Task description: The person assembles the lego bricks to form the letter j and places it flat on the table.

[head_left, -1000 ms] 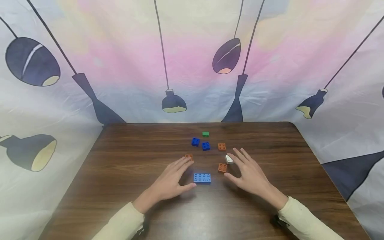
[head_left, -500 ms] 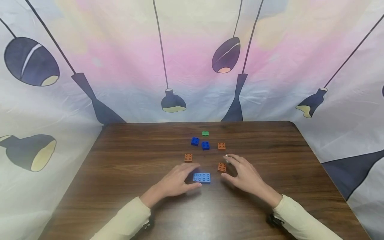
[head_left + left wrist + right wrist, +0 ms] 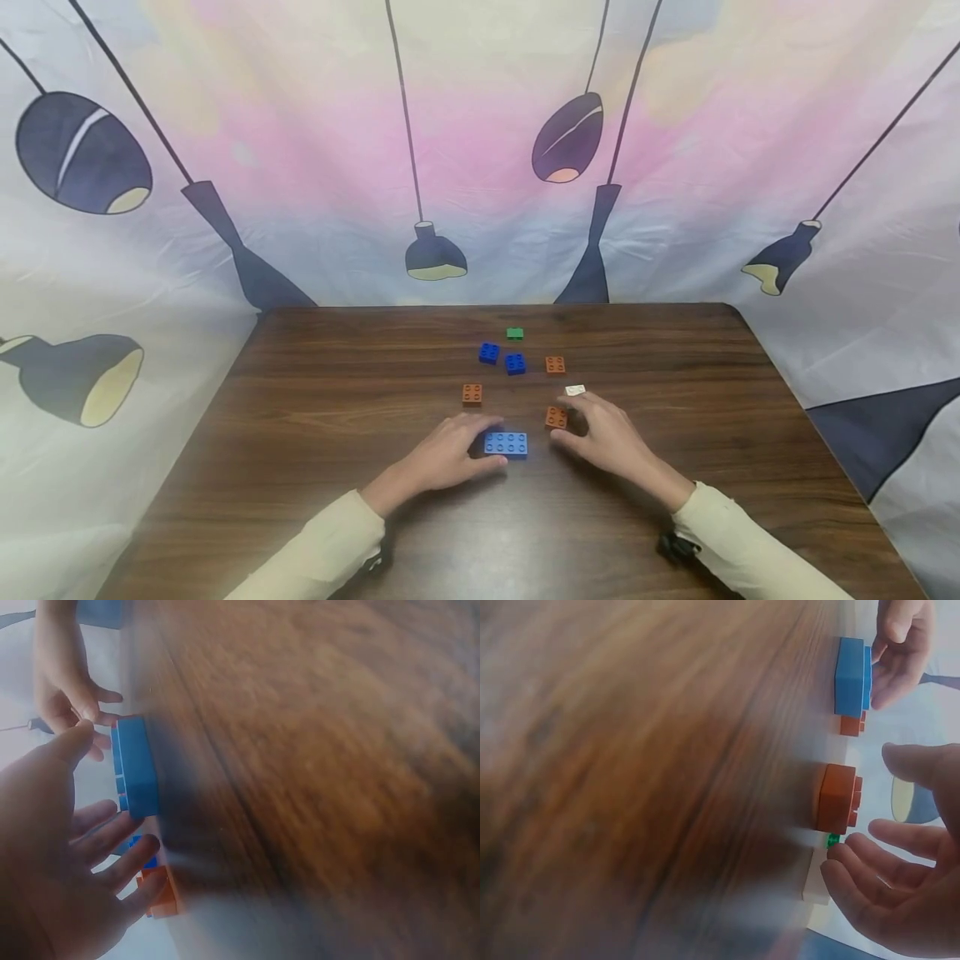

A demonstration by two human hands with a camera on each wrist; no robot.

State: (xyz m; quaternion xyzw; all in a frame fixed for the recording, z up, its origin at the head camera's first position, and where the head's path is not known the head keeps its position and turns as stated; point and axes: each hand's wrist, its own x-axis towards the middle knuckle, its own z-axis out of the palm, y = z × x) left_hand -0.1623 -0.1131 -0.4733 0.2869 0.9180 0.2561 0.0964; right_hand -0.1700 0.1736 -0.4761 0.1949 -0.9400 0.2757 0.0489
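Head view: light-blue eight-stud brick (image 3: 506, 445) flat on the wood-grain counter (image 3: 337, 375), studs up, between thumb and fingers of the left grip (image 3: 448, 454). Spread, that grip, with thumb at the near-left corner and index finger by the far-left one; impossible to tell contact from above. Hidden there but plain from the left wrist: the brick's smooth side wall, the palm, and fingers fanned apart.

To the right, near orange brick (image 3: 556, 416), within the bent thumb and index finger of the right grip (image 3: 611, 437), likewise spread. Just behind, white brick (image 3: 574, 389), partly covered from the head. From the right wrist, its pale side beside the fingertips, and a gap between thumb and near orange brick.

Farther out, laid out fully only in the head view: left orange brick (image 3: 472, 394), far orange brick (image 3: 555, 364), two dark-blue bricks (image 3: 489, 353), green brick (image 3: 514, 334) at the back. From the right wrist, just a sliver of green. Past the counter, fabric backdrop (image 3: 495, 167) with printed pendant lamps (image 3: 437, 254); at the bottom, cream sleeves (image 3: 322, 542).
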